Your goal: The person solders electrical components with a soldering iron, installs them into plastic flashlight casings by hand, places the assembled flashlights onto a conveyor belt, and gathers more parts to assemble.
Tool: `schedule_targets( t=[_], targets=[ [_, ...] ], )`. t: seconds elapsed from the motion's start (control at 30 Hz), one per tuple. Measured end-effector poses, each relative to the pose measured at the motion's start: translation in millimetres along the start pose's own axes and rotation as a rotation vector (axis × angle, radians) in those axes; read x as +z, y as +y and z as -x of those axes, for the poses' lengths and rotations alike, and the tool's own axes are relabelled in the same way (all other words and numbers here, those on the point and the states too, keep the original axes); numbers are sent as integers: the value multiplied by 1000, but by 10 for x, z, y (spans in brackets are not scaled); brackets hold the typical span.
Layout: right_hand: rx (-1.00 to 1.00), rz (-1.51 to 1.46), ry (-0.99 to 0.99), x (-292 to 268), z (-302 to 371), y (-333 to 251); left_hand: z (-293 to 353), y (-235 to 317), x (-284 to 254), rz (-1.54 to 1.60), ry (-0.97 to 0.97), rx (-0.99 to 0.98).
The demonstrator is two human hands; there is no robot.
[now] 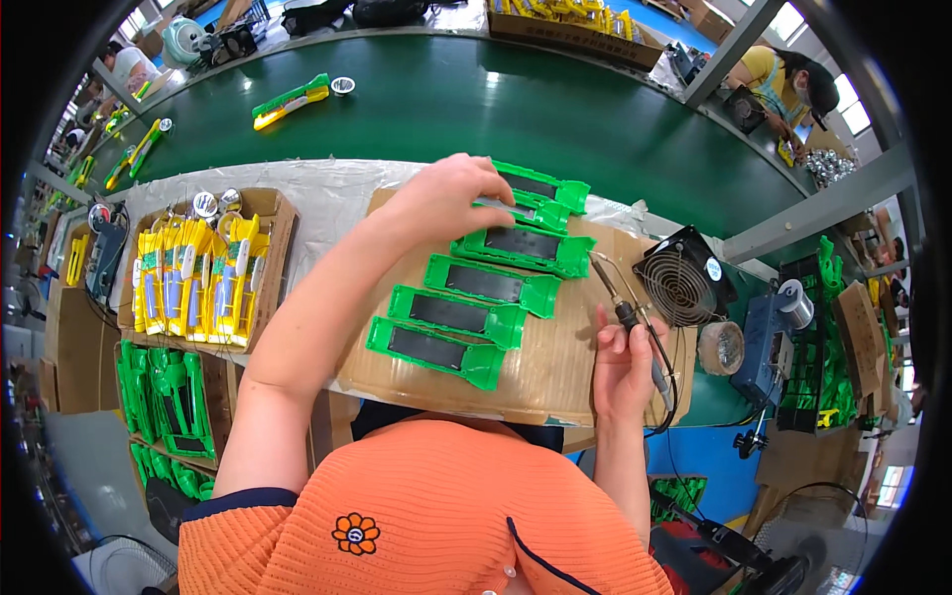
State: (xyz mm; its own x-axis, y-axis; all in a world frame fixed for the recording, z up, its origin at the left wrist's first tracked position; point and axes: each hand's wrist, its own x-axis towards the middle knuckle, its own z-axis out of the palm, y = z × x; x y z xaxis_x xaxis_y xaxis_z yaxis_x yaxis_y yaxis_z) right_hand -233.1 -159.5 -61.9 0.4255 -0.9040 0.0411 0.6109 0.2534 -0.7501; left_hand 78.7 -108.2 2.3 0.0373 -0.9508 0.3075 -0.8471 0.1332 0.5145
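Note:
Several green plastic casings [437, 351] with dark rectangular panels lie in a slanting row on a cardboard sheet [540, 372]. My left hand [456, 201] reaches over the far end of that row. Its thumb and fingers close around the left end of a green casing [543, 211], whose panel catches the light; the fingertips are partly hidden. Low at the right of the cardboard, my right hand [625, 372] holds a soldering iron [627, 312], its bent tip pointing up toward the casings. A second slim grey-handled tool [660, 381] with a cable lies against the same hand.
At left stands a box of yellow-and-green parts [193, 283], above a carton of green casings [167, 402]. A black fan [684, 278], a tape roll [721, 348] and a blue solder station [764, 347] stand at right. Beyond runs a green belt [416, 99]; a co-worker [783, 84] sits across it.

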Motion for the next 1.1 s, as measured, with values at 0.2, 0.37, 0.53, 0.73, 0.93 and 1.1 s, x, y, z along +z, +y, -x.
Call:
schedule_targets(
  t=[0.2,0.37,0.53,0.73,0.93,1.1],
  targets=[
    [30,44,-16,30,-15,28,290,-223,162,-142,73,-54],
    [-1,35,11,-34,-4,29,906,221,-384,-280,95,-329],
    [10,66,-18,-18,-22,92,1823,488,-427,-55,-173,-490],
    [-5,-15,7,-108,-9,62,1799,599,231,-70,99,-285],
    [-5,-1,-22,-291,14,13,1814,720,-303,-178,488,-306],
    [0,8,35,-58,60,3,2405,255,-1074,-828,277,-1000]
  ],
)
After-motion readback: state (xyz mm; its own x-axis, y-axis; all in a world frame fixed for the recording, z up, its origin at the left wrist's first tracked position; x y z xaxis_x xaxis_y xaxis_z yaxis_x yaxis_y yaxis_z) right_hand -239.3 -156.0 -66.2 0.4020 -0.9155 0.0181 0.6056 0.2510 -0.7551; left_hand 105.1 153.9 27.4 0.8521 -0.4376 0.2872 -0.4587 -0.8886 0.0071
